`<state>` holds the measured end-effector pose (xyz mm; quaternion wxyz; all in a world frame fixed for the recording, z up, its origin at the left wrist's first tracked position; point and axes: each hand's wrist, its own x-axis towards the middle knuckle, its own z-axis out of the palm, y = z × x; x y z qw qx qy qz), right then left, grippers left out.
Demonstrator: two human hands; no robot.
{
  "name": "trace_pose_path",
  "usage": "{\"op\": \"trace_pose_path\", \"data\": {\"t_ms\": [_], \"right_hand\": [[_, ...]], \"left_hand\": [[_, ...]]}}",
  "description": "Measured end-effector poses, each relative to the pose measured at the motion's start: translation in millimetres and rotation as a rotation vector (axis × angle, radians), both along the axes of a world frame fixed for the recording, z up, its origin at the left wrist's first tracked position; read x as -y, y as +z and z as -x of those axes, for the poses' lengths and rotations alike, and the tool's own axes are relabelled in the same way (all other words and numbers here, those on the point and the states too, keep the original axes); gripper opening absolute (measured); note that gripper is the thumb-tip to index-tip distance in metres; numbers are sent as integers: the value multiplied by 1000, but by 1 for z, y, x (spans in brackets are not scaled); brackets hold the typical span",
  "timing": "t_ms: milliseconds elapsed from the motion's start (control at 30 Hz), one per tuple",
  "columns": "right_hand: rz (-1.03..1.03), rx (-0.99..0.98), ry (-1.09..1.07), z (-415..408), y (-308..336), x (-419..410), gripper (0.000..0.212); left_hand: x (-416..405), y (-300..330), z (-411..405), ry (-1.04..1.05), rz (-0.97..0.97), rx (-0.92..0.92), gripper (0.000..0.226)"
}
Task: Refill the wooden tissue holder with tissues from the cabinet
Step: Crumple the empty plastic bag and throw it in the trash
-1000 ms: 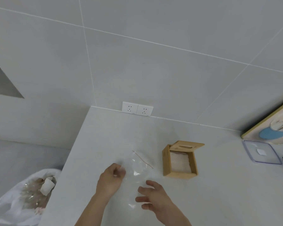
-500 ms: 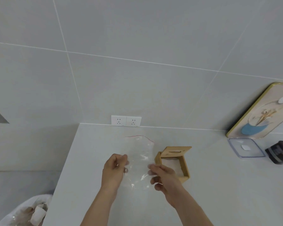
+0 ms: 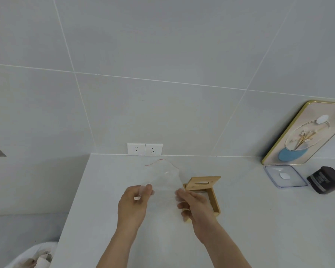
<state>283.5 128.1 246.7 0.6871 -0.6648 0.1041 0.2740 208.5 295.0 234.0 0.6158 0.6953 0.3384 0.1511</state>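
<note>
A clear plastic bag (image 3: 163, 177) with a thin red strip along its top edge hangs upright above the white counter (image 3: 249, 219). My left hand (image 3: 133, 202) pinches its lower left side and my right hand (image 3: 194, 205) grips its lower right side. The wooden tissue holder (image 3: 205, 183) lies on its side just right of the bag, its slotted lid facing up and back, partly hidden by my right hand. No tissues are in sight.
A double wall socket (image 3: 145, 149) sits behind the bag. At the right are a framed picture (image 3: 306, 136) leaning on the wall, a clear lid (image 3: 284, 176) and a dark jar (image 3: 326, 179). A lined waste bin (image 3: 33, 256) stands below the counter's left edge.
The bag rose from the counter and is now held up stretched between both hands. My right hand closed on its right side. The view tilted upward.
</note>
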Motion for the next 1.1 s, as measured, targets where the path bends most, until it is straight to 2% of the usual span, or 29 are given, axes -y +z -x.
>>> {"op": "trace_pose_path", "data": {"t_ms": [67, 167, 267, 367, 500, 600, 800, 967, 1033, 1100], "right_hand": [[-26, 0, -12, 1, 1, -1, 18], [-63, 21, -13, 3, 2, -1, 17], [-107, 49, -15, 3, 4, -2, 30], [-139, 64, -29, -1, 8, -1, 29], [-171, 70, -16, -4, 17, -2, 28], [-207, 84, -76, -6, 27, -2, 20], [-256, 138, -69, -6, 41, -5, 34], [-75, 280, 81, 2, 50, -10, 25], [-40, 266, 100, 1, 46, -13, 33], [-36, 232, 55, -1, 44, -15, 29]], "left_hand": [[-1, 2, 1, 35, -32, 31, 21], [-3, 6, 4, 21, -14, 78, 26], [-5, 16, 6, -41, 18, 129, 34], [-5, 28, 5, -117, -7, 231, 38], [-7, 27, -1, -260, -100, 293, 23], [-4, 26, -2, -227, -17, 271, 6], [-4, 27, 0, -152, 122, 236, 11], [-4, 29, -3, -76, 226, 245, 18], [-7, 28, -3, -72, 246, 244, 24], [-10, 27, -2, -74, 241, 252, 27]]}}
